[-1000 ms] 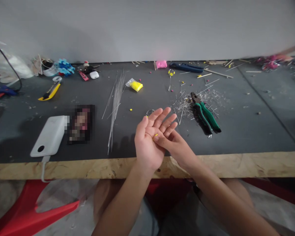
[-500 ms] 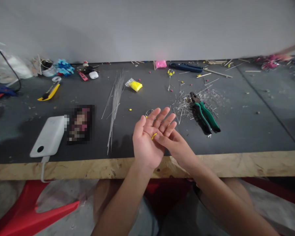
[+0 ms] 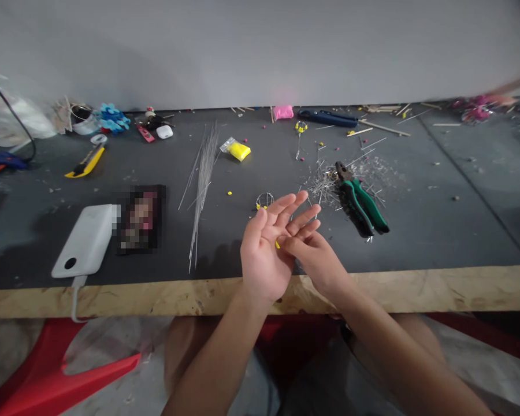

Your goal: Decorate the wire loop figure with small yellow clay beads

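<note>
From where I'm standing, the L hand (image 3: 266, 263) is palm up, fingers spread wide, left of the pliers (image 3: 368, 207). The yellow bit (image 3: 278, 244) sits in that palm, prob. because skin makes a soft bed for pressing small stuff. The R hand (image 3: 318, 260), also left of the pliers, has its thumb on the bit; its fingers are mostly behind the other palm, presumably bracing it (can't tell how curled they are, tho). Pliers lie unused by the wire scraps (image 3: 323, 189), leaving both hands free. Vs. half a sec ago: both hands a touch nearer the pliers, less yellow showing by the thumb, and the wire frame (image 3: 265, 205), left of the pliers, less covered.
</note>
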A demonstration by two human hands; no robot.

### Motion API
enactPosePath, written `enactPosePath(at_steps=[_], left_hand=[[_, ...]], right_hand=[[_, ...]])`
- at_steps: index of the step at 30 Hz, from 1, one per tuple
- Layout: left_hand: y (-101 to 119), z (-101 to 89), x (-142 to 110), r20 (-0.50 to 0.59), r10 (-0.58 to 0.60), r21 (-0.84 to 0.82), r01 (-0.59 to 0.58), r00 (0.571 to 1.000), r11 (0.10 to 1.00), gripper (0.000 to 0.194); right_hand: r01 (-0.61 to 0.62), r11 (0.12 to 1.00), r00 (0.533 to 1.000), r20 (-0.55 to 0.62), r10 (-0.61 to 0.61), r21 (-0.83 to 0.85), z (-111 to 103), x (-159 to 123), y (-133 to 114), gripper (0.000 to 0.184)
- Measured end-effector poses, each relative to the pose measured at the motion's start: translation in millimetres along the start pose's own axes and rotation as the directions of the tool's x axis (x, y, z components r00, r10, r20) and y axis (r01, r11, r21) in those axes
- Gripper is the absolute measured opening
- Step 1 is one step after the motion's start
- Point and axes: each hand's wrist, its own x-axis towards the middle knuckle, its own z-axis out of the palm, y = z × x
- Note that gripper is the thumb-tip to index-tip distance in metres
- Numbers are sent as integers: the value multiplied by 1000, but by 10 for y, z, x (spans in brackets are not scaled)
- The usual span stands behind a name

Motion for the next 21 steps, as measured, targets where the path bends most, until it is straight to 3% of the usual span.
enactPosePath(at_steps=[9, 13, 21], left_hand=[[55, -13, 28, -6, -65, -89, 64, 998, 994, 42], [91, -37, 37, 3, -82, -140, 82, 997, 987, 43], [45, -10, 7, 28, -89, -102, 91, 996, 991, 46]], right_hand=[[-14, 998, 999, -32, 16, 57, 20, -15, -20, 7], [-20, 994, 1000, 8, 20, 108, 33, -29, -25, 15], [7, 1000, 1000, 9, -7, -6, 13, -23, -11, 11]])
